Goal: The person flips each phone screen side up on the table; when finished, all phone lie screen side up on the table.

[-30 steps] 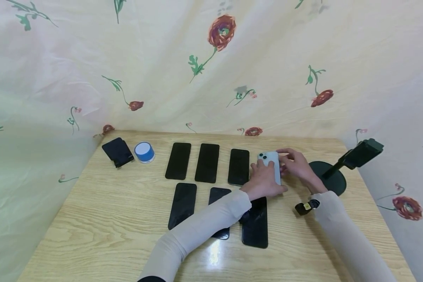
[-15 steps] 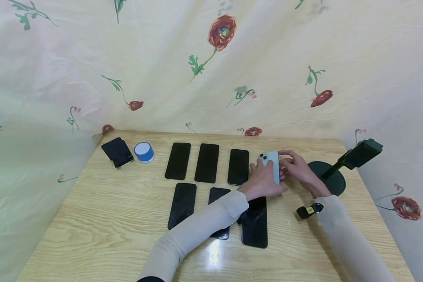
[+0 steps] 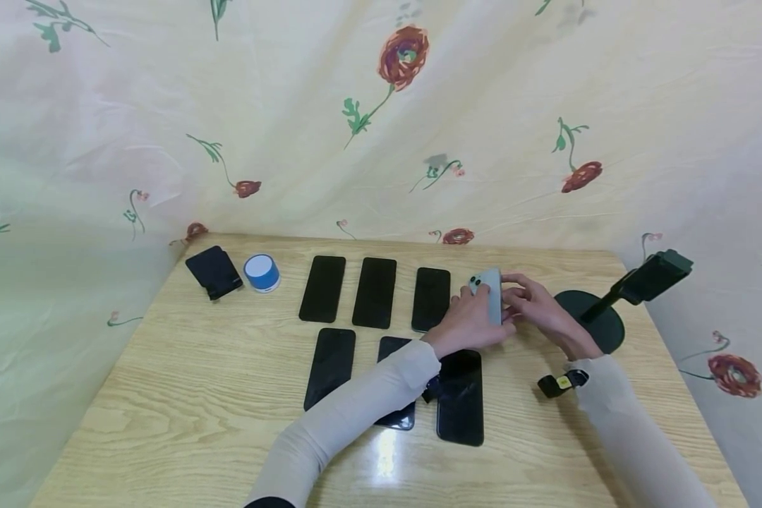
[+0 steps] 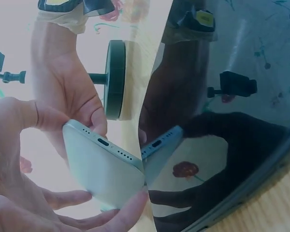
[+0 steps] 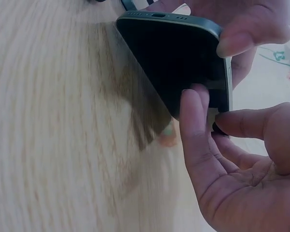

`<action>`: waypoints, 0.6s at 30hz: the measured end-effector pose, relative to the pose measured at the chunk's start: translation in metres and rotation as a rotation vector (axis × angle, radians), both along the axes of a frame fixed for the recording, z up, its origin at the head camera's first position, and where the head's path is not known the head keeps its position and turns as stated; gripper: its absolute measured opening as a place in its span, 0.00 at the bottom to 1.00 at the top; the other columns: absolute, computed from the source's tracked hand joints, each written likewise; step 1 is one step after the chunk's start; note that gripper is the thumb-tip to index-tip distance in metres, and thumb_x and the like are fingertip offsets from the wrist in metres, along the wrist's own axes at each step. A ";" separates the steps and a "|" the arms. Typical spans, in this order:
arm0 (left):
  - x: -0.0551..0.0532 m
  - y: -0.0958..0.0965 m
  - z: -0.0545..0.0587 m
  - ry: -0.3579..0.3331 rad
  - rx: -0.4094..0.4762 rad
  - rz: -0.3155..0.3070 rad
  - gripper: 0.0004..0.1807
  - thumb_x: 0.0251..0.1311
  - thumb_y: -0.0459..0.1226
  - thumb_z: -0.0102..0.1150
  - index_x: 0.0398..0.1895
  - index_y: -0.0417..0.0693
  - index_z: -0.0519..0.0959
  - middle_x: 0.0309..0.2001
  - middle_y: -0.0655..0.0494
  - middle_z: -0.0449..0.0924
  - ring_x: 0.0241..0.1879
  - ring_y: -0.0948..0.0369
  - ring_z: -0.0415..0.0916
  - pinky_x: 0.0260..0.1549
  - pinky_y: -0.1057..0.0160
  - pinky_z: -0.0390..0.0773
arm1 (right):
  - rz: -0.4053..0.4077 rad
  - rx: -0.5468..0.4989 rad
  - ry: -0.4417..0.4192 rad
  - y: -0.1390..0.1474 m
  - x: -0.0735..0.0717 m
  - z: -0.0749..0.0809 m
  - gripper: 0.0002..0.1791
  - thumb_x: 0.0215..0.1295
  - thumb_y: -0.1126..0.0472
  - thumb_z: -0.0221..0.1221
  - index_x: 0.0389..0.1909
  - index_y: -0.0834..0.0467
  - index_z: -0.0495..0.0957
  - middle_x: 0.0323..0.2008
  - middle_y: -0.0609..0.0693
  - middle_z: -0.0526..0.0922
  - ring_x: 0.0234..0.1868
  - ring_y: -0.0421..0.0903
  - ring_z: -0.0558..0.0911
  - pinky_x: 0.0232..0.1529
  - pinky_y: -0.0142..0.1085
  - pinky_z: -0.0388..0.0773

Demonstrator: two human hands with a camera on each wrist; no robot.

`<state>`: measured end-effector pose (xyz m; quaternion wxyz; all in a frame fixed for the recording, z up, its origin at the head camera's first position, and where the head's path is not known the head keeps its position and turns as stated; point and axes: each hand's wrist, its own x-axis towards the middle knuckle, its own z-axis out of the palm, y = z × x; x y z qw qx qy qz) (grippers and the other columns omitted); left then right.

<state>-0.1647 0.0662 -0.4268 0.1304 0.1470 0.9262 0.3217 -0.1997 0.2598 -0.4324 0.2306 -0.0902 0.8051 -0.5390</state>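
Observation:
A pale blue smartphone (image 3: 494, 300) is tipped up on its long edge at the back right of the table, its dark screen (image 5: 169, 58) turned toward the right. My left hand (image 3: 466, 326) grips it from the left, with the thumb on one long side and the fingers at the other in the left wrist view. At the phone's far end, my right hand (image 3: 536, 308) pinches it, one fingertip against the screen. Close by on the left lies a black smartphone (image 3: 431, 299), and another black smartphone (image 3: 462, 406) lies below my left wrist.
More dark smartphones (image 3: 375, 293) lie in two rows, one partly under the left sleeve (image 3: 355, 420). Right of the hands stands a dark green phone stand (image 3: 600, 324). A blue-and-white round tub (image 3: 262, 274) and a black folded object (image 3: 214, 272) sit at the back left.
The pale blue smartphone has tilted up from its flatter position, its back turning to the left. Both hands stay on it, the left shifting slightly with the tilt.

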 end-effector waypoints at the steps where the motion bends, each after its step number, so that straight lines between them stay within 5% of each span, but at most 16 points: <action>1: 0.000 -0.001 0.000 -0.007 0.015 0.005 0.45 0.64 0.61 0.61 0.78 0.49 0.60 0.63 0.47 0.72 0.49 0.57 0.73 0.45 0.62 0.78 | 0.006 -0.002 -0.001 0.000 0.000 0.000 0.30 0.85 0.60 0.44 0.80 0.65 0.50 0.47 0.43 0.83 0.41 0.39 0.86 0.44 0.36 0.85; 5: -0.002 -0.004 0.000 -0.031 0.092 0.026 0.45 0.67 0.59 0.60 0.79 0.48 0.59 0.64 0.46 0.74 0.49 0.58 0.75 0.45 0.61 0.79 | 0.022 0.000 0.004 -0.003 0.002 0.001 0.31 0.84 0.58 0.46 0.81 0.64 0.51 0.52 0.49 0.82 0.44 0.37 0.87 0.45 0.35 0.86; 12: -0.005 -0.011 -0.002 -0.073 0.237 0.021 0.42 0.69 0.55 0.61 0.80 0.48 0.59 0.66 0.47 0.76 0.54 0.58 0.78 0.49 0.61 0.81 | 0.065 0.054 -0.020 -0.008 0.004 0.002 0.32 0.85 0.58 0.44 0.80 0.70 0.51 0.62 0.73 0.75 0.42 0.36 0.88 0.44 0.37 0.87; 18: -0.009 -0.018 0.000 -0.108 0.357 0.030 0.35 0.69 0.48 0.64 0.75 0.48 0.64 0.62 0.47 0.81 0.47 0.61 0.83 0.42 0.67 0.81 | 0.059 0.101 -0.083 -0.011 0.004 0.003 0.32 0.85 0.55 0.45 0.77 0.74 0.54 0.59 0.71 0.79 0.43 0.41 0.90 0.44 0.38 0.88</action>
